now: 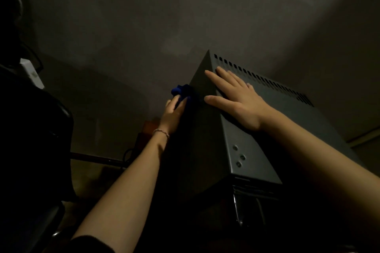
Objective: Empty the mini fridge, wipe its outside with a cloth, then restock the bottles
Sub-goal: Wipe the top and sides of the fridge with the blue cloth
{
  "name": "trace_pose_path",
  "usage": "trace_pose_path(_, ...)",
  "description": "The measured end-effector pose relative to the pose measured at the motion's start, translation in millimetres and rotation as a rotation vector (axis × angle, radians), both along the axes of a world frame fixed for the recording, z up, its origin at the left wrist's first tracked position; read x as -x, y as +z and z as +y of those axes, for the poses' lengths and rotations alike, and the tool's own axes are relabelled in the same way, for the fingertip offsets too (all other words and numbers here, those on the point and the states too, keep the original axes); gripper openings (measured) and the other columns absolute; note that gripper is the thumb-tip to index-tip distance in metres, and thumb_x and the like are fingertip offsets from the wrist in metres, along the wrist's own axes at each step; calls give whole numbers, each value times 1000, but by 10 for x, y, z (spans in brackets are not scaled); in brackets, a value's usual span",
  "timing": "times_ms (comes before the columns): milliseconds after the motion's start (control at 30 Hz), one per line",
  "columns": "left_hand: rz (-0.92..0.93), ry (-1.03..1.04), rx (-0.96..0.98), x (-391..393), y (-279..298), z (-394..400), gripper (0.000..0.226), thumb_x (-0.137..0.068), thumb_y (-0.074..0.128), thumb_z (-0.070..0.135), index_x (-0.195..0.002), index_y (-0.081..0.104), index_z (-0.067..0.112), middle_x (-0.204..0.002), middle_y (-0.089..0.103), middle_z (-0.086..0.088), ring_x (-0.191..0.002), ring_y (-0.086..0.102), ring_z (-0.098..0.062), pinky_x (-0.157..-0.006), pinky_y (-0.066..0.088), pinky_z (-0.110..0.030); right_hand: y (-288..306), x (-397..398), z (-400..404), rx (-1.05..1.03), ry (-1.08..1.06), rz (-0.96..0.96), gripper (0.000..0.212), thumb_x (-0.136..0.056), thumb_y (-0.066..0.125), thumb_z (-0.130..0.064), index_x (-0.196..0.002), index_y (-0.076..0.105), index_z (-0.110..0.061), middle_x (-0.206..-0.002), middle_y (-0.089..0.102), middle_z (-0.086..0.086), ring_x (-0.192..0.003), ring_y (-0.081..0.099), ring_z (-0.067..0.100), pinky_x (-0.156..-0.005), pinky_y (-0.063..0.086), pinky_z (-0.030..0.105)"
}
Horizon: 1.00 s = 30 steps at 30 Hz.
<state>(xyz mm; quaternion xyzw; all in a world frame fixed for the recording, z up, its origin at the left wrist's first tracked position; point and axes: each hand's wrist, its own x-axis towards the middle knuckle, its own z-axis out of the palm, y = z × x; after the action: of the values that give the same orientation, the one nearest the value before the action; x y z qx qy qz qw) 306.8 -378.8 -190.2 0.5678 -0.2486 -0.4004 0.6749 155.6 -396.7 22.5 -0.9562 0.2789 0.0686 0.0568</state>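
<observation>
- My left hand (173,114) grips a bunched blue cloth (183,92) against the mini fridge (257,129)'s dark left side.
- My right hand (236,98) lies flat, fingers spread, on its grey top near the vent slots (261,80).
- A thin bracelet (161,132) circles my left wrist.

The head view is very dim and grainy. A weak light falls from the upper right, brightening the wall (308,16) there and the top of the mini fridge (267,109). Its left side and the left edge of the picture sink into near-black shadow. Detail is soft, and straight lines bend toward the edges.
</observation>
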Motion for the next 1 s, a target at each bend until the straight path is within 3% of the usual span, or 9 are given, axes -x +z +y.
trace_pose_path(233, 13, 64, -70, 405, -484, 534, 48, -102, 48, 31, -146, 41, 15, -148, 38, -2, -137, 40, -20, -107, 35, -33, 8, 1, 20, -23, -13, -27, 82, -80, 23, -79, -155, 4, -51, -166, -8, -15, -153, -9, 11, -121, -5, 55)
trace_pose_path(367, -47, 162, -51, 959, -502, 1181, 30, -100, 50, 14, -130, 50, 14, -131, 48, -3, -127, 44, -16, -89, 32, -3, 7, -1, 30, -27, -19, -19, 81, -80, 23, -78, -154, 3, -51, -166, -8, -14, -153, -9, 12, -121, -5, 56)
trace_pose_path(467, -56, 153, -6, 1234, -205, 1557, 17, -92, 50, 39, -109, 49, 42, -119, 49, 19, -113, 48, 11, -83, 33, 1, 13, -13, 54, -16, -21, -1, 83, -79, 23, -77, -154, 2, -50, -167, -8, -12, -153, -9, 14, -121, -4, 58)
trace_pose_path(567, -56, 151, 18, 1379, 128, 1728, 28, -86, 47, 70, -105, 43, 49, -111, 41, 30, -94, 36, 38, -77, 28, 6, 8, -2, 61, -4, -18, 1, 83, -79, 22, -77, -154, 1, -49, -167, -9, -11, -153, -9, 14, -121, -3, 59)
trace_pose_path(633, -177, 208, 19, 1416, 304, 1738, 56, -71, 35, 92, -105, 47, 49, -110, 42, 33, -97, 35, 37, -80, 29, 4, 2, 12, 59, -1, -17, -8, 82, -80, 22, -77, -155, 1, -50, -167, -8, -11, -153, -9, 13, -121, -3, 58)
trace_pose_path(700, -179, 202, -3, 1393, 399, 1699, 67, -57, 30, 101, -102, 47, 54, -107, 44, 41, -99, 38, 33, -83, 32, 0, 0, 12, 58, -1, -16, -9, 82, -81, 22, -77, -155, 1, -50, -167, -8, -11, -153, -9, 14, -121, -4, 58)
trace_pose_path(800, -205, 186, 29, 1277, 502, 1542, 67, -63, 39, 97, -103, 53, 45, -107, 49, 26, -104, 51, 9, -93, 44, -23, -2, 6, 53, -2, -17, 2, 82, -80, 22, -77, -154, 1, -50, -167, -9, -10, -153, -9, 14, -121, -4, 57)
trace_pose_path(933, -173, 148, 66, 904, 517, 1114, 63, -70, 48, 88, -112, 58, 42, -118, 53, 10, -113, 53, -7, -103, 43, -39, -4, 9, 38, -3, -3, -4, 82, -80, 21, -77, -154, 1, -51, -166, -9, -12, -153, -10, 13, -122, -4, 57)
trace_pose_path(1000, -141, 95, 70, 633, 470, 814, 51, -76, 52, 79, -114, 57, 47, -125, 53, 7, -119, 52, -13, -107, 41, -45, -7, 7, 23, -7, 2, -2, 81, -80, 21, -77, -154, 1, -51, -166, -10, -13, -153, -11, 11, -122, -4, 56)
